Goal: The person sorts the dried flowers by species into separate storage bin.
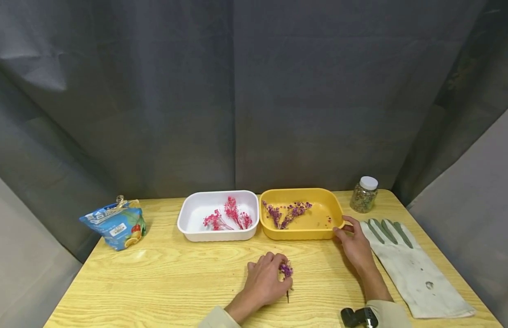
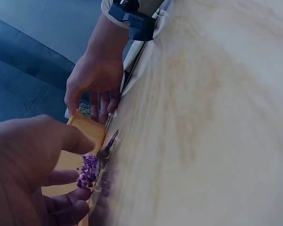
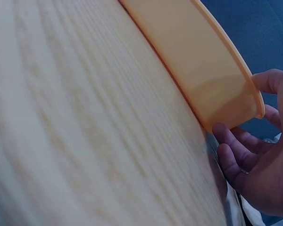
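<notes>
A small sprig of purple dried flowers (image 1: 286, 269) with a dark stem is low over the wooden table. My left hand (image 1: 267, 280) curls round it, thumb on one side and fingers on the other. In the left wrist view the purple blossoms (image 2: 87, 170) show between thumb and fingertips. My right hand (image 1: 355, 241) grips the near right corner of a yellow tray (image 1: 297, 234). One digit lies at the rim and other fingertips sit lower on the outer wall in the right wrist view. More purple sprigs (image 1: 294, 212) lie inside that tray.
Left of the yellow tray stands a white tray (image 1: 221, 236) with pink dried flowers (image 1: 232, 210). A lidded jar (image 1: 363, 196) stands at the back right, near a white and green glove (image 1: 422, 278). A blue bag (image 1: 116, 225) sits at the far left.
</notes>
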`<state>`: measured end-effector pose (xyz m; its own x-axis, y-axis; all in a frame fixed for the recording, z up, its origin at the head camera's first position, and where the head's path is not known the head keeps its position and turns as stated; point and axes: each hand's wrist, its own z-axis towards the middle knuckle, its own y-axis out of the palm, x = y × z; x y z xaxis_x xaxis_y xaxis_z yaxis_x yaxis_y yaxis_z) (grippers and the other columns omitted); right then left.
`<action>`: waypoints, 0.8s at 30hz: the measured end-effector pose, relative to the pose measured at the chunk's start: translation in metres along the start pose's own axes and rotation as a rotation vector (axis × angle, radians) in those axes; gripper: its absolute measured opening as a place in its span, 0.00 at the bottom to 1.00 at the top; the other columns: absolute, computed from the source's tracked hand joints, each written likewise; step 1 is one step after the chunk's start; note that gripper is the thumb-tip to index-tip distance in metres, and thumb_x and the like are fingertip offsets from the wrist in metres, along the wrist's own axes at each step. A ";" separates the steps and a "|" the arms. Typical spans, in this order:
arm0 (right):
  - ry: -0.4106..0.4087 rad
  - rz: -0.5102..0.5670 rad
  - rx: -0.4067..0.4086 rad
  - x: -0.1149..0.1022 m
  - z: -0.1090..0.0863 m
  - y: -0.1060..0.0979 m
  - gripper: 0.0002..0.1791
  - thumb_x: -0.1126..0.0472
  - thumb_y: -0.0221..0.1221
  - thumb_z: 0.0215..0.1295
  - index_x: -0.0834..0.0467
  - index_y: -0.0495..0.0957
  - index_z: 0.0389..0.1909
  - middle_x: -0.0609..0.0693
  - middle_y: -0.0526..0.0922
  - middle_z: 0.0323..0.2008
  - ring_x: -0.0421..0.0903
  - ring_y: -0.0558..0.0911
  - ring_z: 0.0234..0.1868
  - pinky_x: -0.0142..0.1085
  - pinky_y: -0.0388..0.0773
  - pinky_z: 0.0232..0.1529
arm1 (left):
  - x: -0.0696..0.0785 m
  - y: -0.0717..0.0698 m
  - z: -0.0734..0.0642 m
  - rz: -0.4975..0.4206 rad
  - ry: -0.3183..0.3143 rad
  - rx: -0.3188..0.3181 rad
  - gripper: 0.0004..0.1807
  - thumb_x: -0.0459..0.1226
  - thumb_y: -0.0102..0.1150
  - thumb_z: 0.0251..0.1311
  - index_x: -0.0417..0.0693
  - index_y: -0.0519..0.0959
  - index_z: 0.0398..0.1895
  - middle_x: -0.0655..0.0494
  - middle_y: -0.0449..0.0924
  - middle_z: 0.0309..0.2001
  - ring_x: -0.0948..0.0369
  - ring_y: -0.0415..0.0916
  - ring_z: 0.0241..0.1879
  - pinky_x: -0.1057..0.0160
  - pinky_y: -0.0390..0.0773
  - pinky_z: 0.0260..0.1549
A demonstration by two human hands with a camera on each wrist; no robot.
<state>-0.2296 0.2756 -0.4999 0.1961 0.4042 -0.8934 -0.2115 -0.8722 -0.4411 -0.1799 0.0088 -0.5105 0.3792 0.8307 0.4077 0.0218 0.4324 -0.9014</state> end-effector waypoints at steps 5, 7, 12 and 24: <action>0.007 0.006 -0.004 -0.001 0.000 0.000 0.35 0.43 0.50 0.71 0.48 0.52 0.74 0.59 0.67 0.64 0.54 0.79 0.57 0.41 0.75 0.55 | -0.001 0.001 0.001 0.003 -0.006 0.013 0.19 0.53 0.67 0.47 0.63 0.79 0.43 0.70 0.71 0.28 0.69 0.65 0.31 0.63 0.57 0.32; 0.009 0.001 0.001 -0.001 0.000 0.000 0.35 0.43 0.50 0.71 0.48 0.52 0.74 0.59 0.67 0.63 0.55 0.79 0.57 0.41 0.75 0.55 | -0.002 0.002 0.001 -0.007 -0.004 0.031 0.16 0.50 0.68 0.46 0.63 0.80 0.40 0.72 0.70 0.24 0.70 0.63 0.28 0.63 0.56 0.31; 0.007 -0.009 0.011 -0.002 0.000 0.000 0.35 0.42 0.50 0.71 0.48 0.52 0.74 0.59 0.68 0.63 0.55 0.79 0.56 0.45 0.74 0.56 | -0.002 0.002 0.002 -0.046 -0.005 0.066 0.14 0.41 0.66 0.43 0.62 0.81 0.37 0.76 0.68 0.19 0.72 0.60 0.24 0.64 0.55 0.31; 0.006 -0.009 0.005 0.000 0.000 0.000 0.36 0.41 0.50 0.71 0.48 0.51 0.74 0.60 0.68 0.64 0.57 0.78 0.58 0.49 0.71 0.60 | -0.002 -0.001 0.006 -0.103 0.003 0.200 0.14 0.40 0.65 0.44 0.63 0.82 0.38 0.76 0.73 0.21 0.74 0.64 0.25 0.66 0.59 0.33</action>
<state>-0.2292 0.2752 -0.5002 0.2038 0.4101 -0.8890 -0.2142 -0.8673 -0.4493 -0.1865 0.0088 -0.5096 0.3874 0.7773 0.4956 -0.1233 0.5765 -0.8078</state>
